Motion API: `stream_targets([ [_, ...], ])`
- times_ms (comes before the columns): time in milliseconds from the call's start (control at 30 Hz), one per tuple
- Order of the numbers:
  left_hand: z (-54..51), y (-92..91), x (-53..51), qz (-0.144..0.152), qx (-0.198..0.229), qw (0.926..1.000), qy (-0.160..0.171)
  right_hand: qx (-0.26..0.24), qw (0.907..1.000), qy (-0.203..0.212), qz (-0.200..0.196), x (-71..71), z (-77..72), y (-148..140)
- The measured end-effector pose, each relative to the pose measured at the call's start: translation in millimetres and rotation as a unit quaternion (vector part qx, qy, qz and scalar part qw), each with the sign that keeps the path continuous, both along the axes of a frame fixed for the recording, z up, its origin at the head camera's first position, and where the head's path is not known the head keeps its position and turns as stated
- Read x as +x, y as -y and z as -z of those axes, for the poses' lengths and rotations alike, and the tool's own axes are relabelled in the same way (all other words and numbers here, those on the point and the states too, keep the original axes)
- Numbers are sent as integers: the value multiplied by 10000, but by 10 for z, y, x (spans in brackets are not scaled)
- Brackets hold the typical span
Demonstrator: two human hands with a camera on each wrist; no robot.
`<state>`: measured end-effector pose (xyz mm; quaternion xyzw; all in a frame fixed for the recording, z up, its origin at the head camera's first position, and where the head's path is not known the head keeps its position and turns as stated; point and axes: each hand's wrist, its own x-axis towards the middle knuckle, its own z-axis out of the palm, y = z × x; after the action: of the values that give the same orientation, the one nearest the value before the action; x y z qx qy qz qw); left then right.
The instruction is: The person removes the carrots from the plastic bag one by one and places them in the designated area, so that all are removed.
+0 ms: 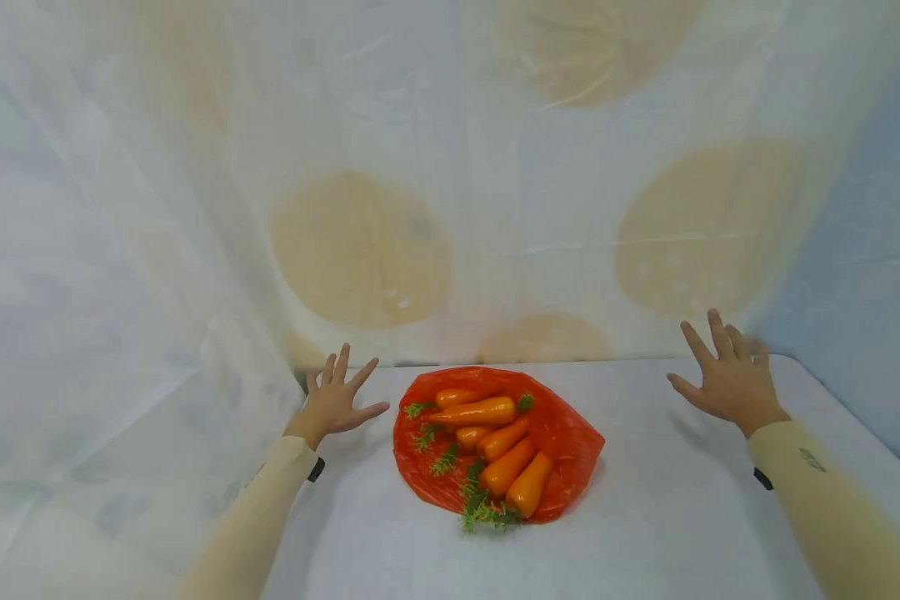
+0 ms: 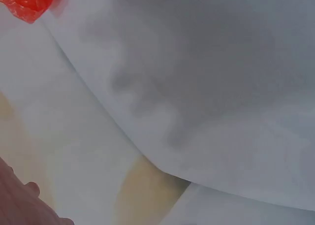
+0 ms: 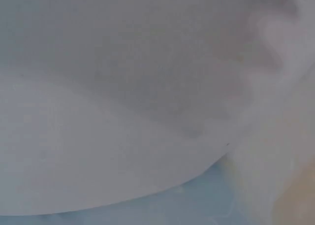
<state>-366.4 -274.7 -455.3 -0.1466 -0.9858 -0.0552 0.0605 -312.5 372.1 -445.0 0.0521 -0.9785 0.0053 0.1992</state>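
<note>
Several orange carrots (image 1: 474, 412) with green leafy tops lie on a spread red plastic bag (image 1: 570, 450) on the white table. To the left of the bag, my left hand (image 1: 330, 406) hovers with its fingers spread, holding nothing. My right hand (image 1: 737, 385) is raised well to the right of the bag, also with spread fingers and nothing in it. In the left wrist view, part of the left hand (image 2: 22, 200) shows at the lower left and a corner of the red bag at the upper left. Only the hand's shadow falls across the table in the right wrist view.
The white tabletop (image 1: 645, 533) has rounded far corners. Behind it hangs a pale curtain (image 1: 525, 208) with large yellow-beige spots. More pale sheeting (image 1: 82, 333) stands close on the left, and a bluish sheet (image 1: 870, 292) on the right.
</note>
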Motion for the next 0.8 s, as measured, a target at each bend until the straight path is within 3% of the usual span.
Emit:
stream_targets([
  [233, 6, -113, 10, 147, 150, 9995, 219, 87, 9996, -231, -142, -108, -29, 232],
  [367, 53, -139, 16, 216, 68, 9992, 330, 51, 9995, -149, -288, -129, -31, 389],
  [667, 69, -219, 17, 371, -6, 9993, 70, 26, 9989, -92, -464, -193, -2, 641],
  [800, 91, -266, 28, 420, 26, 9989, 190, -60, 9985, -164, -519, -225, 14, 759],
])
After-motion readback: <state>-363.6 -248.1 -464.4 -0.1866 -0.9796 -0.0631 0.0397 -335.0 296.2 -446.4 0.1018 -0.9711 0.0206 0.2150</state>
